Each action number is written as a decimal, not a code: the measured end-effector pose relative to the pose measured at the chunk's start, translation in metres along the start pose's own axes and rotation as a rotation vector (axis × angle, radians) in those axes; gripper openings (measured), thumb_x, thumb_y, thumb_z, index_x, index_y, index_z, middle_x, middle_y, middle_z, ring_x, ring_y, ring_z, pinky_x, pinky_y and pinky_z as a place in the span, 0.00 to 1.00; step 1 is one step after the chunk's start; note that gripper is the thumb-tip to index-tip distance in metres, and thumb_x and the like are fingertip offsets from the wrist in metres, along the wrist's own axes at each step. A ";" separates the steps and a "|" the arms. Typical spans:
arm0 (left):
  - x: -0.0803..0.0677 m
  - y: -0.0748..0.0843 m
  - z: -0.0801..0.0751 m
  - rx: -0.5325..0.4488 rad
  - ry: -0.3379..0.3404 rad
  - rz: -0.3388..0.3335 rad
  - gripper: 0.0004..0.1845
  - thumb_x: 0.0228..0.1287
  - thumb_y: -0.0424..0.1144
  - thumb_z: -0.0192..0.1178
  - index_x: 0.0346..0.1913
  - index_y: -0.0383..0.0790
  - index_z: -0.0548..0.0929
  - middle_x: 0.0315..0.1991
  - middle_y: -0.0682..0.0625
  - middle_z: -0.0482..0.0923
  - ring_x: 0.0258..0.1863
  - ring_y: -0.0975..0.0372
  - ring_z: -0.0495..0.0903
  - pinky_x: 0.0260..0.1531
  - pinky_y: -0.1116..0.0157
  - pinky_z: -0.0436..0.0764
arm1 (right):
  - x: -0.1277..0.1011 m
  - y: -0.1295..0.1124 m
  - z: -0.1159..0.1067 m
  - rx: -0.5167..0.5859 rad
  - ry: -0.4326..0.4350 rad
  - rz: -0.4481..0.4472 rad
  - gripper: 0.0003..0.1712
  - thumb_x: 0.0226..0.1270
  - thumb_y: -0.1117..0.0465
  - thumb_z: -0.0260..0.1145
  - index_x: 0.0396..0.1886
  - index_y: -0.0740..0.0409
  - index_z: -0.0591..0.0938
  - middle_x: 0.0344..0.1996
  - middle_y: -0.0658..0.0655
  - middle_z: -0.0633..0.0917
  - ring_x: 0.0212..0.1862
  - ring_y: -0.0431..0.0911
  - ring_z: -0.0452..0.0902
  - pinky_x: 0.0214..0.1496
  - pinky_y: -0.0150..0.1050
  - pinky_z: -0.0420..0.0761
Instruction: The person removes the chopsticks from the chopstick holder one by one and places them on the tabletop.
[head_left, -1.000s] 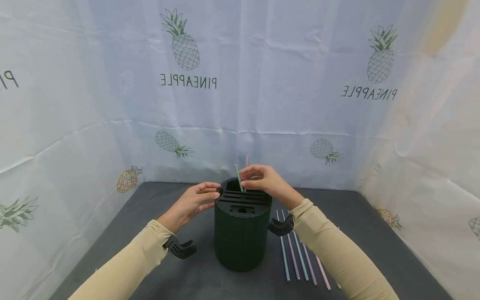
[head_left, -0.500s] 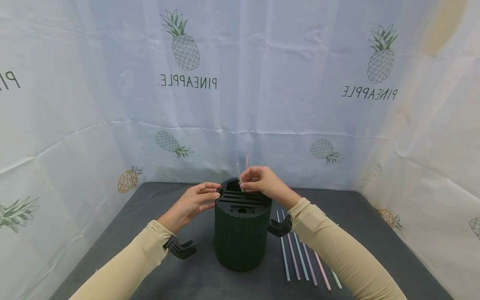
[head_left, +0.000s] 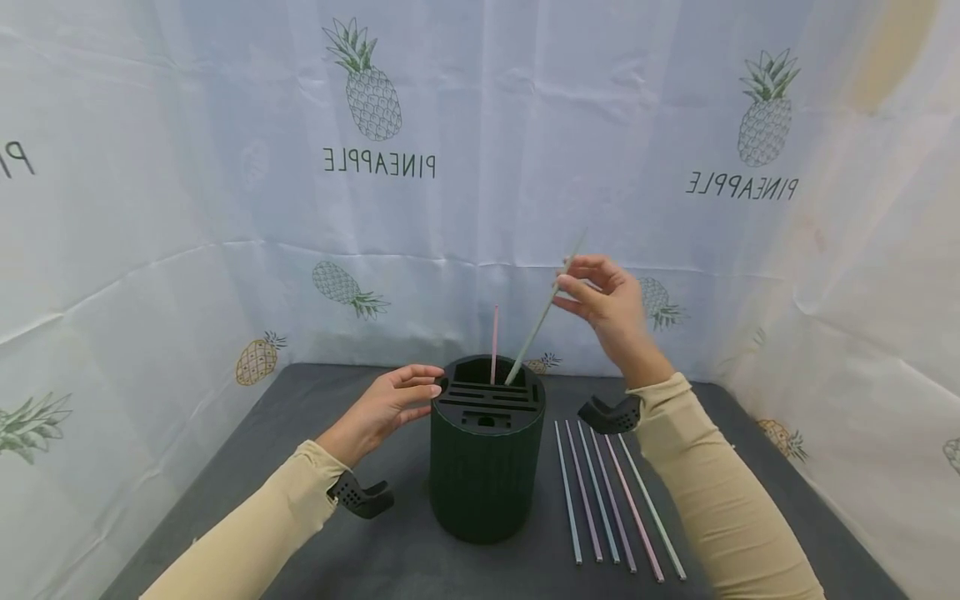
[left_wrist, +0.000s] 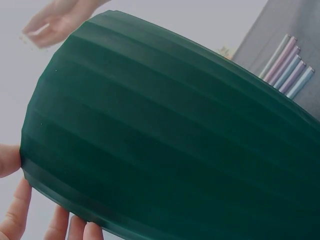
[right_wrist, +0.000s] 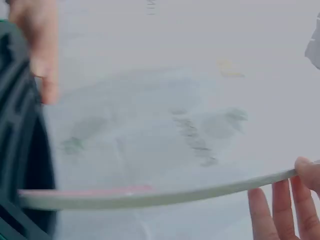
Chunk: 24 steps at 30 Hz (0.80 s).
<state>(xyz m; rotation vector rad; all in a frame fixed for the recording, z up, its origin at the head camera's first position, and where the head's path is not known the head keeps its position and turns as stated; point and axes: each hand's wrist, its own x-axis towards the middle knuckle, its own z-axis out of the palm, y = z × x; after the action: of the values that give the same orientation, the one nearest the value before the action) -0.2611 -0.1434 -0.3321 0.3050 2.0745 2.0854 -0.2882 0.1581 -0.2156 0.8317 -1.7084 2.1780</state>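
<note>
A dark green, ribbed round knife block (head_left: 483,475) stands on the table, its black top cut with slots and a wide opening at the back. My left hand (head_left: 390,404) rests its thumb and fingertips against the left rim; the left wrist view shows those fingertips (left_wrist: 60,220) along the edge. Up and right of the block, my right hand (head_left: 603,304) pinches a pale green straw (head_left: 543,315) near its upper part. The straw slants down to the left, its lower end at the back opening. A pink straw (head_left: 495,342) stands upright in that opening.
Several pastel straws lie side by side right of the block, among them a pink straw (head_left: 637,517) and a pale green straw (head_left: 654,508). The dark tabletop (head_left: 337,550) is enclosed by a white pineapple-print curtain (head_left: 480,208).
My right hand has moved up and right from the block's opening, drawing the pale green straw up and tilting it to the right. The left hand stays at the rim.
</note>
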 end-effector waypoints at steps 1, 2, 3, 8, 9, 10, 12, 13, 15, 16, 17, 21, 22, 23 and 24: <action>0.000 0.000 0.000 0.000 0.001 -0.001 0.23 0.66 0.37 0.61 0.62 0.37 0.73 0.63 0.42 0.67 0.64 0.52 0.68 0.65 0.49 0.70 | 0.000 -0.005 -0.005 0.027 0.020 -0.021 0.12 0.64 0.74 0.63 0.40 0.53 0.82 0.39 0.51 0.82 0.43 0.42 0.83 0.46 0.39 0.86; 0.000 0.001 0.000 -0.001 0.001 -0.002 0.23 0.66 0.37 0.61 0.62 0.37 0.73 0.63 0.42 0.67 0.64 0.52 0.68 0.65 0.49 0.70 | 0.000 -0.010 -0.011 0.055 0.042 -0.039 0.11 0.64 0.74 0.64 0.40 0.55 0.82 0.40 0.51 0.82 0.42 0.43 0.83 0.46 0.39 0.86; 0.000 0.001 0.000 -0.002 0.002 -0.003 0.23 0.66 0.37 0.61 0.62 0.37 0.73 0.63 0.42 0.67 0.64 0.52 0.68 0.65 0.49 0.70 | 0.000 -0.014 -0.017 0.088 0.058 -0.055 0.11 0.64 0.74 0.63 0.41 0.57 0.82 0.39 0.52 0.82 0.42 0.43 0.83 0.45 0.39 0.86; 0.000 0.001 0.000 -0.003 0.003 -0.008 0.23 0.66 0.37 0.61 0.62 0.37 0.73 0.63 0.42 0.67 0.64 0.52 0.69 0.65 0.49 0.70 | -0.007 -0.025 -0.054 0.233 0.142 -0.062 0.13 0.65 0.76 0.60 0.46 0.62 0.82 0.38 0.55 0.82 0.37 0.45 0.84 0.40 0.38 0.87; 0.000 0.001 0.000 -0.001 0.002 -0.008 0.23 0.66 0.37 0.62 0.63 0.37 0.73 0.63 0.42 0.67 0.64 0.52 0.68 0.65 0.49 0.70 | -0.009 -0.025 -0.062 0.245 0.162 -0.052 0.14 0.66 0.77 0.59 0.46 0.62 0.83 0.38 0.56 0.82 0.37 0.45 0.84 0.39 0.37 0.87; 0.000 0.001 0.000 0.000 0.000 -0.008 0.23 0.66 0.38 0.62 0.63 0.37 0.73 0.64 0.42 0.67 0.64 0.52 0.68 0.65 0.49 0.70 | -0.012 -0.024 -0.071 0.251 0.182 -0.035 0.14 0.66 0.76 0.59 0.46 0.61 0.83 0.38 0.55 0.81 0.36 0.45 0.85 0.39 0.37 0.87; 0.000 0.001 0.000 0.003 -0.001 -0.008 0.24 0.66 0.38 0.62 0.63 0.37 0.73 0.64 0.42 0.67 0.64 0.52 0.68 0.65 0.49 0.70 | -0.020 -0.019 -0.088 0.247 0.213 0.007 0.14 0.66 0.75 0.60 0.46 0.60 0.83 0.38 0.55 0.81 0.36 0.44 0.84 0.39 0.36 0.87; 0.000 0.001 0.000 0.004 -0.002 -0.007 0.24 0.66 0.38 0.62 0.63 0.37 0.73 0.64 0.42 0.66 0.65 0.52 0.68 0.65 0.49 0.70 | -0.024 -0.016 -0.096 0.242 0.227 0.035 0.13 0.66 0.75 0.60 0.46 0.59 0.83 0.39 0.54 0.81 0.36 0.44 0.84 0.39 0.36 0.87; 0.001 0.001 0.000 0.004 -0.003 -0.007 0.24 0.66 0.38 0.61 0.63 0.37 0.73 0.64 0.42 0.66 0.65 0.52 0.68 0.65 0.49 0.70 | -0.032 -0.007 -0.113 0.210 0.258 0.100 0.13 0.66 0.74 0.61 0.45 0.57 0.84 0.38 0.52 0.82 0.36 0.42 0.83 0.40 0.35 0.86; 0.001 0.001 -0.001 0.001 -0.001 -0.007 0.24 0.66 0.38 0.61 0.63 0.37 0.73 0.64 0.42 0.66 0.65 0.52 0.67 0.65 0.49 0.70 | -0.037 -0.001 -0.122 0.182 0.268 0.136 0.13 0.66 0.73 0.62 0.45 0.55 0.83 0.38 0.51 0.83 0.37 0.41 0.84 0.40 0.34 0.86; 0.001 0.000 -0.001 0.000 0.000 -0.006 0.23 0.66 0.37 0.61 0.63 0.37 0.73 0.64 0.42 0.66 0.65 0.52 0.68 0.65 0.49 0.70 | -0.042 0.006 -0.132 0.141 0.272 0.172 0.12 0.66 0.71 0.62 0.45 0.53 0.83 0.38 0.49 0.83 0.37 0.40 0.84 0.41 0.33 0.86; 0.001 0.000 -0.001 -0.001 0.002 -0.007 0.23 0.66 0.37 0.61 0.63 0.37 0.73 0.64 0.42 0.67 0.64 0.52 0.68 0.65 0.50 0.71 | -0.064 0.033 -0.169 -0.096 0.256 0.303 0.13 0.68 0.64 0.63 0.47 0.44 0.80 0.38 0.40 0.84 0.40 0.33 0.83 0.42 0.28 0.84; 0.001 0.000 0.000 -0.001 0.002 -0.007 0.23 0.66 0.37 0.61 0.63 0.37 0.73 0.64 0.42 0.67 0.64 0.52 0.68 0.65 0.50 0.71 | -0.069 0.040 -0.177 -0.147 0.247 0.335 0.12 0.68 0.63 0.64 0.47 0.42 0.79 0.38 0.39 0.84 0.41 0.31 0.83 0.42 0.27 0.84; 0.001 0.000 0.000 0.001 0.002 -0.007 0.23 0.66 0.37 0.61 0.63 0.38 0.73 0.64 0.42 0.67 0.64 0.52 0.68 0.65 0.50 0.71 | -0.074 0.046 -0.185 -0.184 0.241 0.368 0.12 0.68 0.62 0.64 0.46 0.42 0.79 0.37 0.38 0.84 0.40 0.31 0.82 0.42 0.26 0.83; 0.001 0.000 0.000 0.000 0.002 -0.007 0.23 0.66 0.37 0.61 0.62 0.38 0.73 0.64 0.42 0.67 0.64 0.52 0.68 0.65 0.50 0.71 | -0.078 0.052 -0.192 -0.221 0.229 0.404 0.11 0.68 0.61 0.64 0.46 0.41 0.79 0.36 0.36 0.84 0.40 0.29 0.82 0.42 0.26 0.83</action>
<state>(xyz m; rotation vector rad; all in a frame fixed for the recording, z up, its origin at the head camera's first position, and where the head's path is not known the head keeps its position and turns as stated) -0.2621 -0.1433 -0.3321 0.2961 2.0740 2.0825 -0.3058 0.3374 -0.3308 0.1821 -2.0819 2.1566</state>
